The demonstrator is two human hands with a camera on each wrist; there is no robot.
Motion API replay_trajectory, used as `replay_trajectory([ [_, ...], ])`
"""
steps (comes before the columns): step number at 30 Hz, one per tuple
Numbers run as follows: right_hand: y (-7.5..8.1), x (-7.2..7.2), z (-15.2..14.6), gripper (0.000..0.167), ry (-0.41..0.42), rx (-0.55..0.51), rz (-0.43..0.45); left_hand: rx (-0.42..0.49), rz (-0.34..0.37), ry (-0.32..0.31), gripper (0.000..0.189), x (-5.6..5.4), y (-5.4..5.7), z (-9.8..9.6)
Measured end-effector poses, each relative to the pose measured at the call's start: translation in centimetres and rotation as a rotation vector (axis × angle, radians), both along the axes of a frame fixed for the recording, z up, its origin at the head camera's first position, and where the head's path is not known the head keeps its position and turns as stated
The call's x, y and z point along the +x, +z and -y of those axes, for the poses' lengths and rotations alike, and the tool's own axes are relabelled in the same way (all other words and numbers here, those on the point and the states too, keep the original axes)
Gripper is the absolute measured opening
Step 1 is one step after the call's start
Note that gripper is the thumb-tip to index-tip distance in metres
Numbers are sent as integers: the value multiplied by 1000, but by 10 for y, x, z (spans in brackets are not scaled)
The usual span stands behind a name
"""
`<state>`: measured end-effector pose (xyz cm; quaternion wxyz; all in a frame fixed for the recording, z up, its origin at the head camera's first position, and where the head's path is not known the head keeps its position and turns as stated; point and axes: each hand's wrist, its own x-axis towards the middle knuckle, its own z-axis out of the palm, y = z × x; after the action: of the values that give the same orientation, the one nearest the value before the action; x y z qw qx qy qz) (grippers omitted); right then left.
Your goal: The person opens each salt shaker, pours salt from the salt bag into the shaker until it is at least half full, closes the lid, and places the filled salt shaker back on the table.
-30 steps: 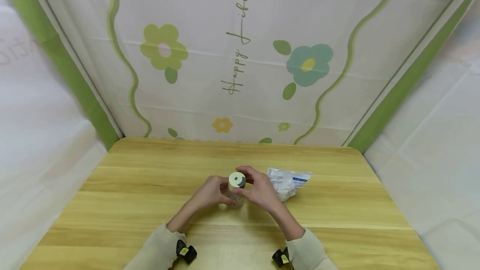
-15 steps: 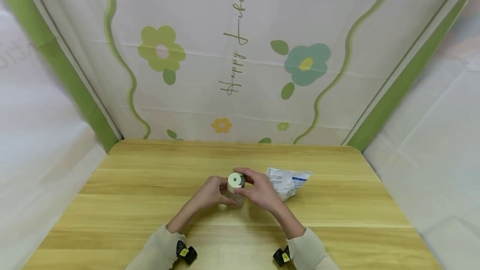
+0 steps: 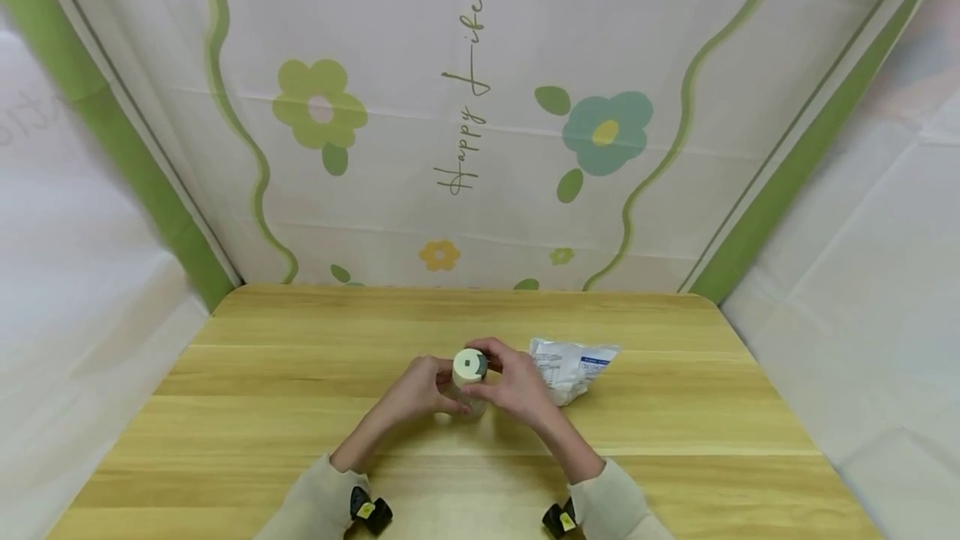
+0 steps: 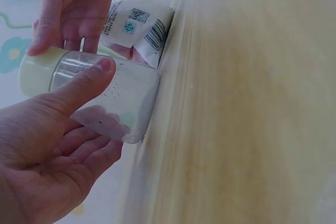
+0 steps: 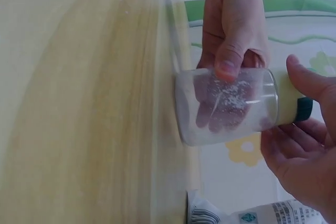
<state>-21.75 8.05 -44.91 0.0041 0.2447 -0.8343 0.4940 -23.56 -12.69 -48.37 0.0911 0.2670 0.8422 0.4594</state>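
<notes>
A clear jar (image 4: pixel 134 82) stands on the wooden table between the two hands, with white specks on the inside of its wall. Its pale yellow-green lid (image 3: pixel 466 363) has a small square mark on top and a dark green patch (image 5: pixel 304 109) at one side. Around the jar's body my left hand (image 3: pixel 415 390) holds with the thumb on the near side and fingers behind. My right hand (image 3: pixel 519 386) grips the lid between thumb and fingers. In the left wrist view the right hand's fingers are partly hidden behind the jar.
A crumpled white plastic packet (image 3: pixel 572 369) with blue and black print lies just right of the right hand. The wooden table (image 3: pixel 262 407) ends at a printed curtain (image 3: pixel 390 190) behind, and white fabric hangs on both sides.
The lid has turned slightly counterclockwise under the right hand, its dark patch shifting from lower right toward the right. The left hand keeps its hold; the head view has shifted a little.
</notes>
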Motion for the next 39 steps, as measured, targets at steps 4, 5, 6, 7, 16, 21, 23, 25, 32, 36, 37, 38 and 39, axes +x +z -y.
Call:
replay_trajectory([
  [4,-2,0,2,53,-31,7,-39,-8,-6,3,36,1,1,0],
  [5,-2,0,2,53,-29,2,-40,-8,-8,3,35,1,1,-1],
  [6,-1,0,2,53,-25,-1,-35,-7,-8,2,35,1,1,-1],
  [7,-1,0,1,53,-17,-7,-26,-11,-11,3,35,1,1,-1],
  [16,-1,-1,-5,48,78,-47,72,-12,9,22,40,3,-2,0],
  [21,-4,-3,-4,52,81,-44,84,-4,11,25,39,3,-3,0],
  [23,-5,-3,-3,55,58,-32,78,-7,1,29,39,2,-2,-1],
  [25,-6,-2,-1,56,32,-20,56,-10,-10,31,37,2,-1,-2],
  [32,-7,1,4,54,-37,-28,-11,-10,-2,36,35,2,-1,-3],
  [36,-6,1,3,55,-18,-21,-15,3,3,28,38,2,-1,-2],
  [37,-6,0,2,55,-5,-19,-12,4,2,26,39,2,-1,-2],
  [38,-5,0,1,56,10,-15,-8,6,3,24,39,2,0,-1],
  [39,-5,0,1,55,28,-10,-6,8,4,22,40,2,0,-1],
])
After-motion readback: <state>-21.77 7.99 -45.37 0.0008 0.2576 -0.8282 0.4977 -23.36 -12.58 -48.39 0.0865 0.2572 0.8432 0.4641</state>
